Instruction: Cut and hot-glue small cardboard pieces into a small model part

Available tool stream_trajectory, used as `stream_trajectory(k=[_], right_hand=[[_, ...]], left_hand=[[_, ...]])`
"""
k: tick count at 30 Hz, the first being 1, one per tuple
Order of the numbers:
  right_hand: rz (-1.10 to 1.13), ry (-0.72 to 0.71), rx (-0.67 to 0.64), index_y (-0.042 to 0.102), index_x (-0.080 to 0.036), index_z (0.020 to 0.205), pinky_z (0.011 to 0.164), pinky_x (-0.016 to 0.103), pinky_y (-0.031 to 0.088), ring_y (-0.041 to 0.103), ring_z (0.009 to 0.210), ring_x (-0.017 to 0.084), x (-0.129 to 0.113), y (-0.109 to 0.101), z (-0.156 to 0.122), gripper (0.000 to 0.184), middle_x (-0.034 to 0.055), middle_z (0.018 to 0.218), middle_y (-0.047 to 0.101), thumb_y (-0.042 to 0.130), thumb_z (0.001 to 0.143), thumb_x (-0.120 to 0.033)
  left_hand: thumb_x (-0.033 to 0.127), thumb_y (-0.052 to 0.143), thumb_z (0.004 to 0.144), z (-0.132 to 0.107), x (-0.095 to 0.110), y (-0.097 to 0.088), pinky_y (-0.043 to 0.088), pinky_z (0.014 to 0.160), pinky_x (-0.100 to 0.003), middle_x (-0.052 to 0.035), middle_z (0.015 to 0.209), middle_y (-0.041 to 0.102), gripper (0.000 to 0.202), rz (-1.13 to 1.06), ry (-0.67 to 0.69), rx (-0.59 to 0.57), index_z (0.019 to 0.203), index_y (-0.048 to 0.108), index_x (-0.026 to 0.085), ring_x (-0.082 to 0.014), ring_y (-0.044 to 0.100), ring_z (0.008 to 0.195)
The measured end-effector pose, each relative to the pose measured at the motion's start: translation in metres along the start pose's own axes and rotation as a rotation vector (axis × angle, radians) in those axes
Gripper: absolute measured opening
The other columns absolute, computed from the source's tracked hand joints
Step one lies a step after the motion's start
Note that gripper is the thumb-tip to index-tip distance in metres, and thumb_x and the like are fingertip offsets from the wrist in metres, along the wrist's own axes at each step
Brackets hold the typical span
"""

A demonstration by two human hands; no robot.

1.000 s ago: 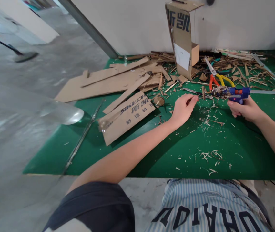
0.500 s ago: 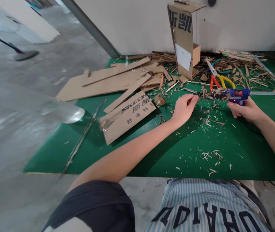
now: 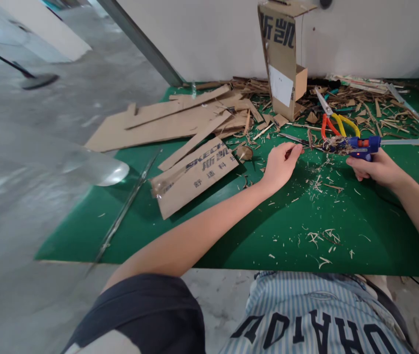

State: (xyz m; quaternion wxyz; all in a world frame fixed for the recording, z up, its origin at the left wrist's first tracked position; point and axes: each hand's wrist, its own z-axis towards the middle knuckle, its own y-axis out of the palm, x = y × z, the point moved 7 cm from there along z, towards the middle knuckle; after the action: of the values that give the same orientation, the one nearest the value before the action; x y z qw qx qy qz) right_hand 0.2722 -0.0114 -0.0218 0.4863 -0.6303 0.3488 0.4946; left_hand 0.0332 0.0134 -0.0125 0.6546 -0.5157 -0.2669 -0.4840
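Observation:
My right hand (image 3: 377, 164) is wrapped round the handle of a blue glue gun (image 3: 367, 146), which points left. A long translucent glue stick (image 3: 412, 142) runs out of its back, and a small red light glows on its side. Brown shavings (image 3: 337, 144) cling thickly about the nozzle. Just left of the nozzle, my left hand (image 3: 282, 161) pinches something thin that I cannot make out. A small upright brown cardboard strip (image 3: 310, 139) shows between fingertips and nozzle; whether the fingers hold it is unclear. Behind the gun lie scissors (image 3: 337, 120) with orange and yellow handles.
A tall cardboard structure (image 3: 281, 64) stands at the back by the wall. Flat cardboard pieces (image 3: 198, 172) lie on the left of the green table (image 3: 231, 246). Scraps (image 3: 368, 103) pile along the back. A blurred clear tube-like object (image 3: 109, 173) juts in from the left.
Both hands and the glue gun stay nearly in place. The small brown strip by the nozzle has shifted slightly, and the view has moved a little.

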Motion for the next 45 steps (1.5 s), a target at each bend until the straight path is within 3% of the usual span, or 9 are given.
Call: stream_trajectory(k=[11,24,27,31,45], right_hand=[[-0.013,0.001,-0.021,0.056,-0.023,0.071,0.046,0.029,0.046,0.044,0.04,0.01,-0.001,0.0013,-0.0003,0.036,-0.0077,0.043,0.043,0.079,0.083,-0.048],[0.01,-0.022,-0.001,0.051,-0.022,0.055,0.048,0.03,0.047,0.045,0.041,0.01,-0.0015,-0.0003,-0.0012,0.049,-0.0054,0.042,0.042,0.078,0.084,-0.05],[0.049,-0.051,0.012,0.061,-0.022,0.064,0.046,0.029,0.046,0.043,0.04,0.009,-0.0016,-0.0008,-0.0006,0.04,-0.0065,0.043,0.043,0.078,0.082,-0.052],[0.121,-0.065,0.007,0.074,-0.022,0.091,0.044,0.028,0.044,0.039,0.039,0.009,-0.0024,0.001,-0.0007,0.031,-0.008,0.044,0.042,0.077,0.084,-0.052],[0.151,-0.047,0.039,0.076,-0.026,0.09,0.044,0.032,0.042,0.036,0.039,0.01,-0.0089,0.0016,-0.0012,0.029,-0.0066,0.044,0.041,0.079,0.08,-0.053]], left_hand=[[0.037,0.053,0.099,0.0008,-0.0047,-0.0002,0.028,0.055,-0.03,0.0022,0.054,0.049,0.036,-0.031,-0.008,0.016,0.071,0.066,0.019,-0.0123,0.044,0.053],[0.033,0.055,0.098,0.0,0.0035,0.0008,0.033,0.059,-0.031,0.0004,0.061,0.055,0.031,0.021,0.063,-0.023,0.072,0.066,0.02,-0.0132,0.047,0.059],[0.033,0.056,0.097,-0.0003,0.0039,0.0014,0.032,0.059,-0.031,0.0005,0.06,0.053,0.032,0.025,0.074,-0.029,0.068,0.063,0.02,-0.0134,0.045,0.059],[0.03,0.057,0.097,-0.001,0.0033,0.0021,0.032,0.059,-0.031,0.0007,0.06,0.051,0.032,0.038,0.081,-0.028,0.066,0.061,0.02,-0.013,0.043,0.057],[0.03,0.056,0.095,-0.0004,0.0016,0.0054,0.031,0.058,-0.03,0.0006,0.063,0.048,0.029,0.004,0.112,-0.056,0.068,0.054,0.021,-0.0134,0.042,0.059]])
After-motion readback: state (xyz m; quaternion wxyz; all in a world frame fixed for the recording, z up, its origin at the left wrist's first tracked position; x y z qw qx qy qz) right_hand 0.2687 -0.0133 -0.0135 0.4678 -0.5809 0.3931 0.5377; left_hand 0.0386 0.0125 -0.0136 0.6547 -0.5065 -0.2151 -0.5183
